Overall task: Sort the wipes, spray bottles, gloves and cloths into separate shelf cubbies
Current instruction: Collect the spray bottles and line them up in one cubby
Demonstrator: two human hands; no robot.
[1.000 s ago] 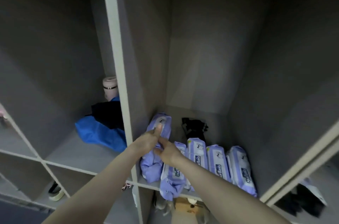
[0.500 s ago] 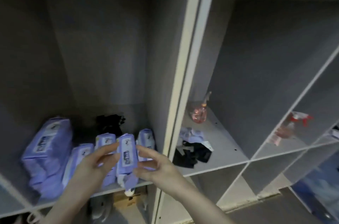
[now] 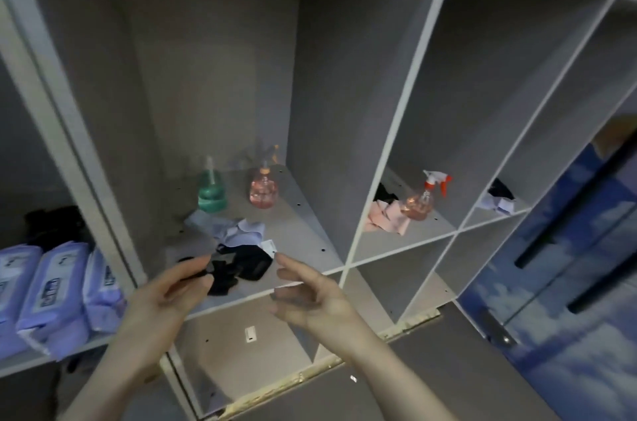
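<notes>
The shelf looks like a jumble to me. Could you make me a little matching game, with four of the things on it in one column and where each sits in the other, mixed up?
Things:
1. wipe packs
2. green bottle
3. spray bottle with red trigger
4. black cloth

Places:
A. at the front edge of the middle cubby, just beyond the two hands
B. in the cubby to the right of the middle one, beside a pink cloth
C. lined up in the left cubby
D. towards the back of the middle cubby, left of a pink bottle

Pairs: 1-C, 2-D, 3-B, 4-A
</notes>
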